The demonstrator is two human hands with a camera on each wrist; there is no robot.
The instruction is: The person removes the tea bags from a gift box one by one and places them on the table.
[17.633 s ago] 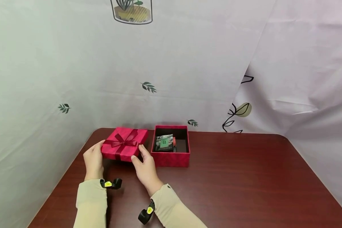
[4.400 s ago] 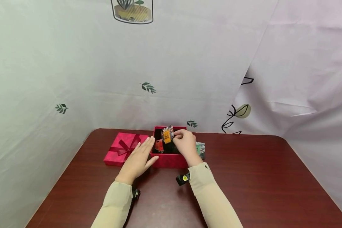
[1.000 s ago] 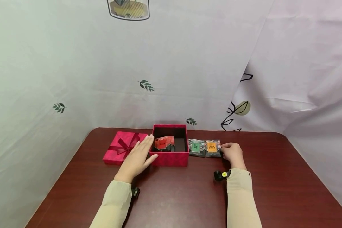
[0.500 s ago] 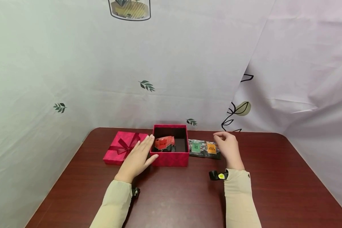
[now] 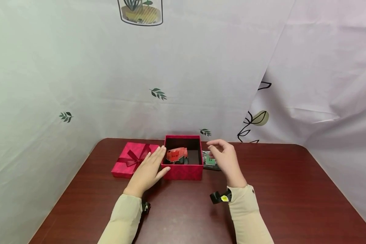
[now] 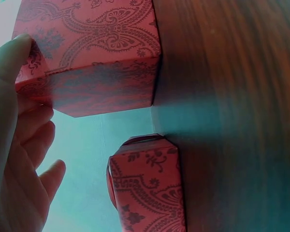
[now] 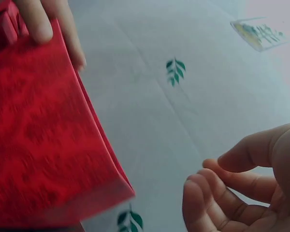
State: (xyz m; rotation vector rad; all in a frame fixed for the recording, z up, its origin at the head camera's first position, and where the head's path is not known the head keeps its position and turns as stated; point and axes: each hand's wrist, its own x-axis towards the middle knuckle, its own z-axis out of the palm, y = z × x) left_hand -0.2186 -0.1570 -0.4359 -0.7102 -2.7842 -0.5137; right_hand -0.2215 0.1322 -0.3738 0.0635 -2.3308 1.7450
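A red gift box (image 5: 183,172) stands uncovered near the table's back edge. My left hand (image 5: 145,174) rests against its left side with fingers straight; in the left wrist view the thumb (image 6: 12,58) lies on the box's front wall. Inside, at the left, lies a sachet with a red label (image 5: 175,156), with more dark packaging under it. My right hand (image 5: 227,161) hovers just right of the box, its fingers loosely bent around nothing. Beneath it lies a green-labelled sachet (image 5: 210,160) beside the box; the orange-labelled sachet is hidden behind the hand.
The red lid (image 5: 124,164) with a dark red ribbon bow lies left of the box, partly behind my left hand. The brown table (image 5: 183,217) ends at a white patterned cloth backdrop (image 5: 183,67). Black camera bands sit on both wrists.
Earlier the lid came off to the left, and the green- and orange-labelled sachets came out onto the table. My right hand has since released the orange one and moved left toward the box.
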